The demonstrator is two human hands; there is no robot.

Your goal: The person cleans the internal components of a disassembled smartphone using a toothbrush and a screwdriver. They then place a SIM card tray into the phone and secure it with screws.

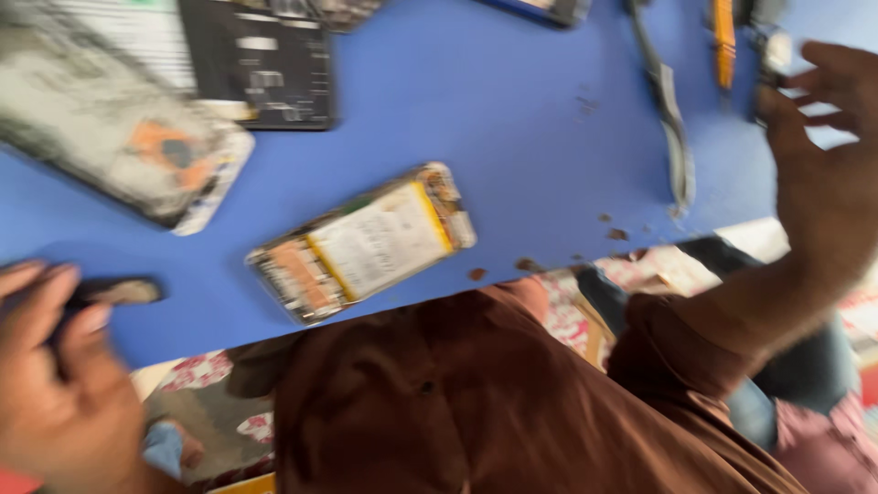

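Note:
The picture is blurred by motion. My left hand [59, 384] is at the lower left, over the near edge of the blue table [512, 119], with its fingers curled around a small dark object [114, 291]. An opened phone [364, 241] lies in the middle of the table with its pale battery and yellow strip showing, apart from both hands. My right hand [828, 155] is raised at the right edge with its fingers spread and nothing in it. It is close to an orange-handled tool [724, 38].
A second opened phone body [123, 137] with an orange patch lies at the upper left, next to a black flat panel [261, 64]. A grey strip-like tool [672, 123] lies right of centre. Small brown crumbs [526, 265] dot the near edge. My brown shirt [476, 402] fills the bottom.

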